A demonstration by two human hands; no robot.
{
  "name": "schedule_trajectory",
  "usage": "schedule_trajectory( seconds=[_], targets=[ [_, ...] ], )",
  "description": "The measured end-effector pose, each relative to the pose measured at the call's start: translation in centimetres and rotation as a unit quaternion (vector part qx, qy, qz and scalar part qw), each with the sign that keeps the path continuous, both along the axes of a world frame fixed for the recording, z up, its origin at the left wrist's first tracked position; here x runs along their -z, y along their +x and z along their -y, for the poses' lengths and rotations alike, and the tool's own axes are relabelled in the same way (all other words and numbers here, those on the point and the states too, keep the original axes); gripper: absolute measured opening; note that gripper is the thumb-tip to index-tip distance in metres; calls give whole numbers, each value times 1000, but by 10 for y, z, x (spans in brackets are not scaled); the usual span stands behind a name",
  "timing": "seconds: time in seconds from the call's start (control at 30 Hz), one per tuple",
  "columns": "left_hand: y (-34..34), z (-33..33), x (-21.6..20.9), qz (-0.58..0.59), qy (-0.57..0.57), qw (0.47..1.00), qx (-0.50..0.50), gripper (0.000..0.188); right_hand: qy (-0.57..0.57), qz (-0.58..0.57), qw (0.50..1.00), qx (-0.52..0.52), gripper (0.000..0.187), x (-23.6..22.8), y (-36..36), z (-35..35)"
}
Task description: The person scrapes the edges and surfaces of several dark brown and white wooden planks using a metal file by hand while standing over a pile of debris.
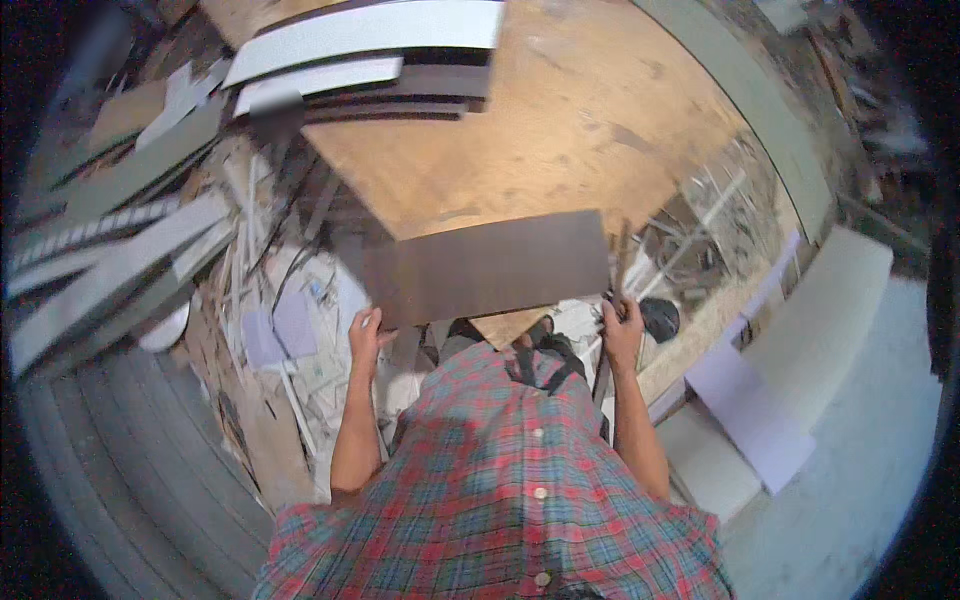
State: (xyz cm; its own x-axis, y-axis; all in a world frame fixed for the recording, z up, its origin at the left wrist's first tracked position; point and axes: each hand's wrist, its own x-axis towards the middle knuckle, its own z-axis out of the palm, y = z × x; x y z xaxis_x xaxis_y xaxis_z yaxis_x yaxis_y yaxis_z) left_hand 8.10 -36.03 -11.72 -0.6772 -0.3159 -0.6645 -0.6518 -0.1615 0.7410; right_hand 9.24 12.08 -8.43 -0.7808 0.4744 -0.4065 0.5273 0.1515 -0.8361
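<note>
Dark brown rectangular board [490,268] held level across the near end of a tan, scuffed wooden bench [540,150].
Board's near left corner pinched between thumb and fingers of the left hand [368,338]. Right hand [622,332] closed around a narrow dark brown upright strip [622,255], beside the board's right end; whether the board is gripped there too cannot be told. White and dark flat boards [370,42] stacked at the bench's far left.

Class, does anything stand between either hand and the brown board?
Nothing visible for the left hand, at the board's lower left corner. Near the right hand, a narrow strip flanks the board, possibly between them.
</note>
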Motion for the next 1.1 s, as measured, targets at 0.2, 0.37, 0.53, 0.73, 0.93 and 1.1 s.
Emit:
schedule_trajectory(
  seconds=[0.2,0.37,0.53,0.73,0.93,1.1],
  targets=[
    [-14,-31,-21,96,-96,976,169,53,-26,-83,996,15,30,26,-33,-30],
    [-40,-30,-35,-148,-480,805,317,69,-132,-54,986,90,33,9,-13,-21],
    [-126,-121,-49,-254,-437,737,450,72,-173,-36,969,172,45,33,55,-19],
    [-167,-217,-1,-339,-427,665,511,77,-130,55,957,253,66,-17,110,61],
    [-146,-229,-1,-389,-396,642,530,79,135,37,990,13,65,-31,137,74],
    [-147,-228,-6,-376,-426,629,531,75,175,94,963,-183,59,-34,140,53]
  ],
)
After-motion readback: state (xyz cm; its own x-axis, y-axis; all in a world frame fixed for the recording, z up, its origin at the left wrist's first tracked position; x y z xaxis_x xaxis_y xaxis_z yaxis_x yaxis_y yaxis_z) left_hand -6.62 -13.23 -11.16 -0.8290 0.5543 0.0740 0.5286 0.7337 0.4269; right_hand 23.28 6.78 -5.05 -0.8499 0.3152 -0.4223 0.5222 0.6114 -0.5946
